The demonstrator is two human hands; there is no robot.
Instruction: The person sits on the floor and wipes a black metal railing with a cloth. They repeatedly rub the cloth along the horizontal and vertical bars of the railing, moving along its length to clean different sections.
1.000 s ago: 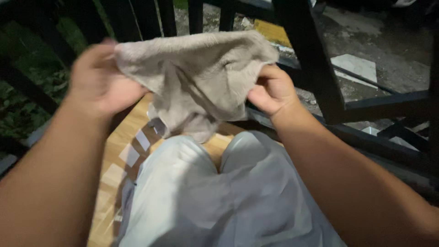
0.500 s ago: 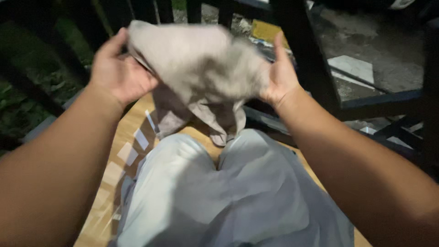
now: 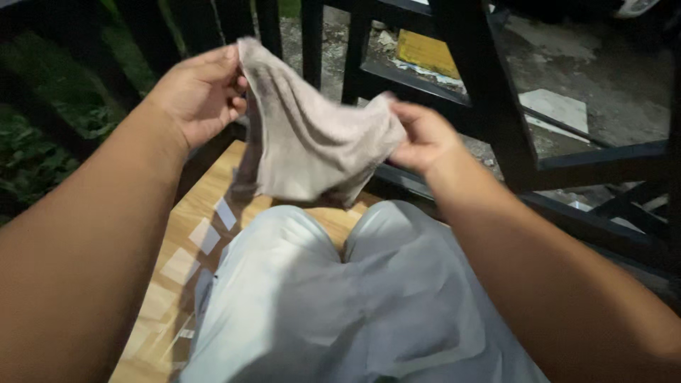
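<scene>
Both bare hands hold up a small beige-grey knitted cloth in front of the person's knees. Pinching the cloth's upper corner between thumb and fingers, the left hand sits higher, its palm turned toward the camera. On the opposite edge, the right hand is closed on the fabric at a lower level, so the cloth hangs slanted between them (its lower edge droops loose above the lap). Below lie the person's legs in pale grey trousers, resting on a light wooden floor with pale square patches. A black metal railing stands just beyond the hands, with rough ground behind it.
</scene>
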